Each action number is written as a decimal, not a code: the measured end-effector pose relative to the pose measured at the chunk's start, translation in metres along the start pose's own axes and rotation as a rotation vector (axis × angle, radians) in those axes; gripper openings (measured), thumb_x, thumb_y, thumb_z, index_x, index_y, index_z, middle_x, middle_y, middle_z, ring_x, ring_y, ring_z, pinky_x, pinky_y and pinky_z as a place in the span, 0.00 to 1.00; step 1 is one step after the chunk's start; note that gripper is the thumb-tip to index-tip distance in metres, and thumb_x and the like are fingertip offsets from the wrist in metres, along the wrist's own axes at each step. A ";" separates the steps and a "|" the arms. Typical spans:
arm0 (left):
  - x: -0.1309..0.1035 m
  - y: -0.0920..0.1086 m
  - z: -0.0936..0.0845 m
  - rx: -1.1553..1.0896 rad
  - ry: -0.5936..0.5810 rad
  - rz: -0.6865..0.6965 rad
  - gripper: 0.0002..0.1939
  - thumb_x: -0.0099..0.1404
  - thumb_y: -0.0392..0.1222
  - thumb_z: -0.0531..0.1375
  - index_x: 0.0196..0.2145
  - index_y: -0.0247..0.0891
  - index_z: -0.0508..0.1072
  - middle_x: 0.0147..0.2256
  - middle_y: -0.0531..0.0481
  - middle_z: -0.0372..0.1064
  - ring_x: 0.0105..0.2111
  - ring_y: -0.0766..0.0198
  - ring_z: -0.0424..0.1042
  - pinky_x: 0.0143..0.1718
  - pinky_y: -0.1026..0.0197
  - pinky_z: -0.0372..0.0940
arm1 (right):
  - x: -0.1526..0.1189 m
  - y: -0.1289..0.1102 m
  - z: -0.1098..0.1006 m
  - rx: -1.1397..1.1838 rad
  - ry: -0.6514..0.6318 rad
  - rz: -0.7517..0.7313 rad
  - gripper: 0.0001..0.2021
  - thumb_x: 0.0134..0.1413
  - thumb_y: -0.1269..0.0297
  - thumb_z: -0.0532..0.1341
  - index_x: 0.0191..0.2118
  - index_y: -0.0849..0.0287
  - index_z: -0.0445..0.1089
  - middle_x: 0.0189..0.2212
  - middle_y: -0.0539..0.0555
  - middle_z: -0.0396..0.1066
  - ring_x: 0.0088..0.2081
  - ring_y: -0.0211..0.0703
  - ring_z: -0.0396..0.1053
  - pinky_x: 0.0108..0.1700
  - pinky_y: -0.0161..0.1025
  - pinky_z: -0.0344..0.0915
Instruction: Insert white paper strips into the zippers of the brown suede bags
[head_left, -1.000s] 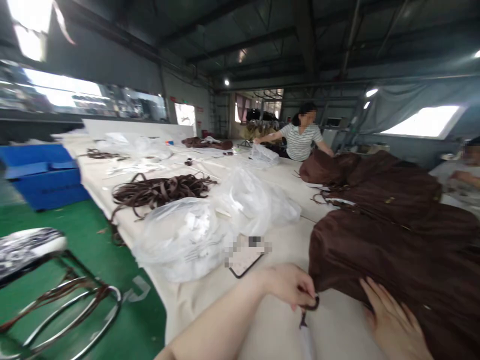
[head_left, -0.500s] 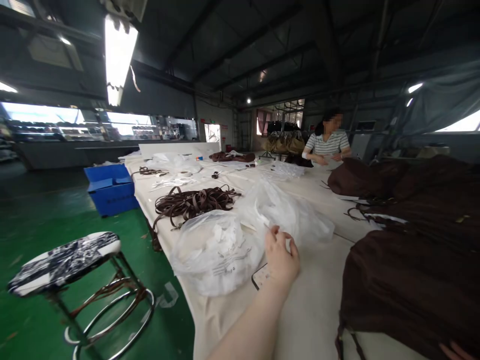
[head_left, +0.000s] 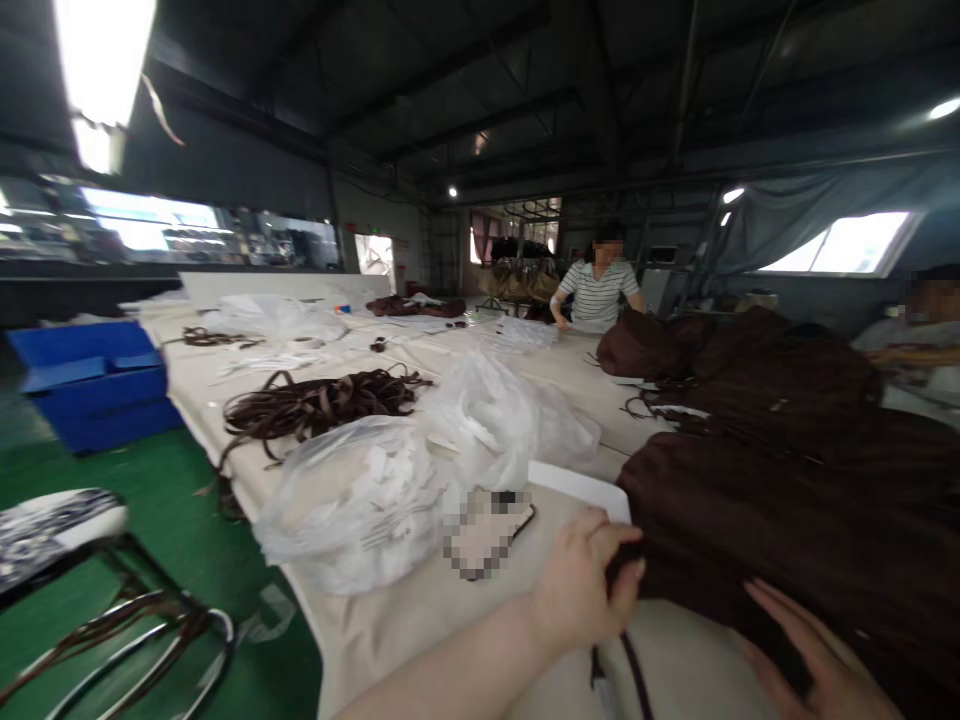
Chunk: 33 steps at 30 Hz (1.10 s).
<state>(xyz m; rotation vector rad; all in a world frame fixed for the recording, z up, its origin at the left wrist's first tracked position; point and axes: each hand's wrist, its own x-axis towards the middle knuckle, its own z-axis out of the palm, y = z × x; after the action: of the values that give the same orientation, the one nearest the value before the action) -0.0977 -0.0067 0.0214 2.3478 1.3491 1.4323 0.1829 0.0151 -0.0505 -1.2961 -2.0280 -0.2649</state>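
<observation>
Brown fabric bag (head_left: pixel 787 520) lies on the cream tabletop (head_left: pixel 420 610), right of centre at the near edge. Left hand (head_left: pixel 581 590) has its fingers (head_left: pixel 626 580) curled shut, pinching the bag's near-left corner. Dark brown strap (head_left: pixel 634 670) hangs from that corner and runs down off the bottom of frame. Right hand (head_left: pixel 817 660) lies flat on the bag's near edge, fingers spread and open, gripping nothing. White card (head_left: pixel 577 490) sits just behind the left hand, partly tucked under the bag's edge.

Just left of the left hand: phone (head_left: pixel 487 530) flat on the tabletop, screen blurred. Beside it, a clear plastic bag of white pieces (head_left: pixel 360 500); a second crumpled plastic bag (head_left: pixel 502 420) behind that. Stool (head_left: pixel 60 530) with chrome ring base on the green floor (head_left: pixel 165 500), left of the tabletop.

Mid-tabletop: tangle of brown straps (head_left: pixel 322 395). More brown bags piled (head_left: pixel 750 370) on the right side. Blue crate (head_left: pixel 90 380) on the floor, left.

Far end: a person in a striped shirt (head_left: pixel 598 290) at the tabletop, hands down on it. Another person's sleeve (head_left: pixel 900 340) at the right edge.
</observation>
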 end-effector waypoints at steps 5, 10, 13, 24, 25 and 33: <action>-0.029 0.060 0.010 -0.247 -0.257 0.351 0.15 0.61 0.45 0.57 0.45 0.39 0.68 0.34 0.47 0.67 0.38 0.59 0.68 0.44 0.59 0.65 | 0.009 -0.086 -0.025 0.438 -0.190 0.005 0.31 0.53 0.61 0.55 0.63 0.55 0.50 0.62 0.56 0.53 0.60 0.53 0.54 0.59 0.50 0.56; -0.024 0.050 -0.013 -0.341 -0.049 0.216 0.30 0.62 0.44 0.55 0.60 0.39 0.52 0.49 0.39 0.64 0.49 0.54 0.65 0.50 0.52 0.61 | 0.014 -0.111 -0.040 1.016 -0.266 0.578 0.15 0.56 0.52 0.55 0.29 0.58 0.71 0.27 0.55 0.73 0.31 0.47 0.71 0.38 0.42 0.67; -0.011 0.040 -0.019 -0.466 -0.044 -0.008 0.23 0.63 0.44 0.55 0.55 0.36 0.61 0.45 0.40 0.66 0.44 0.57 0.67 0.45 0.55 0.63 | 0.011 -0.117 -0.047 1.328 -0.279 0.912 0.19 0.49 0.47 0.61 0.21 0.58 0.64 0.16 0.50 0.66 0.19 0.40 0.64 0.21 0.36 0.59; 0.006 0.011 -0.013 -1.002 -0.248 -0.733 0.19 0.45 0.50 0.70 0.21 0.31 0.70 0.21 0.53 0.67 0.20 0.73 0.62 0.23 0.69 0.57 | 0.010 -0.134 -0.039 1.121 -0.739 0.636 0.22 0.54 0.43 0.54 0.33 0.61 0.66 0.23 0.52 0.70 0.21 0.38 0.66 0.22 0.33 0.56; 0.010 0.004 -0.022 -1.017 -0.166 -0.761 0.18 0.45 0.49 0.70 0.21 0.31 0.71 0.21 0.52 0.68 0.20 0.73 0.62 0.23 0.69 0.57 | 0.012 -0.129 -0.038 1.031 -0.681 0.642 0.21 0.54 0.43 0.54 0.34 0.59 0.66 0.22 0.50 0.69 0.21 0.37 0.65 0.22 0.33 0.56; 0.021 -0.027 -0.065 -1.300 -0.340 -0.696 0.16 0.50 0.49 0.68 0.23 0.31 0.74 0.19 0.52 0.67 0.19 0.74 0.61 0.23 0.70 0.57 | 0.005 -0.132 0.017 0.338 -0.709 0.489 0.05 0.46 0.63 0.62 0.27 0.59 0.69 0.20 0.50 0.67 0.22 0.36 0.60 0.25 0.35 0.50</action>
<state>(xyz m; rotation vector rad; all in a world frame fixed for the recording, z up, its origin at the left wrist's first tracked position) -0.1597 0.0022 0.0596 1.0414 0.6252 1.0459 0.0609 -0.0355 -0.0346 -1.7515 -2.0656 0.8334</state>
